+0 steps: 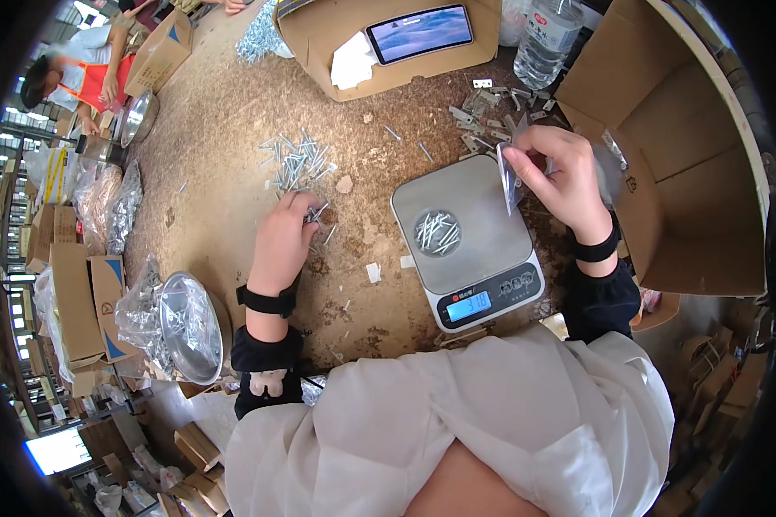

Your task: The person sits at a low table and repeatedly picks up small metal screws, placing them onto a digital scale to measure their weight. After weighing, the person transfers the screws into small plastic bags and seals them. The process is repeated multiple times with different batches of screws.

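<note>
My left hand is closed on a few screws at the near side of a loose pile of silver screws. To the right, a digital scale with a grey platform and a lit blue display carries a small round dish with several screws lying in it. Over the platform's far right corner, my right hand pinches a small see-through plastic bag between thumb and fingers. What the bag holds is hard to make out.
Small metal plates lie scattered beyond the scale. Behind them stand a carton holding a phone and a water bottle. A big open carton flanks my right arm. A metal bowl with plastic bags sits left. Another person works far left.
</note>
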{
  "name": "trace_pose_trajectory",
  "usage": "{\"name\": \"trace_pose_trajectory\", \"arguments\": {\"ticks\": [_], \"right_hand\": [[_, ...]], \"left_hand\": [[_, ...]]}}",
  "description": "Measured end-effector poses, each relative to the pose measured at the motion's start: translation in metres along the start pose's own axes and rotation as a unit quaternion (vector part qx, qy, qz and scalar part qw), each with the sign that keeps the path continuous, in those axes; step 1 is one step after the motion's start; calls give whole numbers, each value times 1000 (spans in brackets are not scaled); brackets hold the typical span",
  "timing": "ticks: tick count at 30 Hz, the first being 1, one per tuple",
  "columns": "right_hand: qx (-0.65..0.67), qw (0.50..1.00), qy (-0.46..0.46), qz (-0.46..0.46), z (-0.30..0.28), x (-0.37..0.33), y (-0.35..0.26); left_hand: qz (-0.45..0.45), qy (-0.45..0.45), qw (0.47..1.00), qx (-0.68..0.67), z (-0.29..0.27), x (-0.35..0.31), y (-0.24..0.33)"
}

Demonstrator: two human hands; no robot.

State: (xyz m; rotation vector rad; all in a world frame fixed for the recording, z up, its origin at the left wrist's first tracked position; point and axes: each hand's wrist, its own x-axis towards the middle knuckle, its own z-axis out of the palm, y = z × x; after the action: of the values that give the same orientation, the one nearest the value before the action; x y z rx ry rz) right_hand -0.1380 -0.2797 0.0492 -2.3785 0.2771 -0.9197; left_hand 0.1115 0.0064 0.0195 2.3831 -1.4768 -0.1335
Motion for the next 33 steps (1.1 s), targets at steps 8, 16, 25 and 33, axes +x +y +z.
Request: {"name": "trace_pose_trajectory", "arguments": {"ticks": [8, 16, 25, 33], "right_hand": [[2, 1000, 0, -2, 2, -1, 2], [6, 1000, 4, -7, 3, -2, 2], [8, 1000, 9, -13, 2, -2, 5], [10, 1000, 14, -12, 0, -2, 6]], "left_hand": [[30, 23, 999, 22, 6, 1, -5], [32, 83, 935, -342, -1, 8, 51], [56, 13, 854, -518, 31, 17, 111], [62, 184, 823, -533, 11, 12, 97]]}}
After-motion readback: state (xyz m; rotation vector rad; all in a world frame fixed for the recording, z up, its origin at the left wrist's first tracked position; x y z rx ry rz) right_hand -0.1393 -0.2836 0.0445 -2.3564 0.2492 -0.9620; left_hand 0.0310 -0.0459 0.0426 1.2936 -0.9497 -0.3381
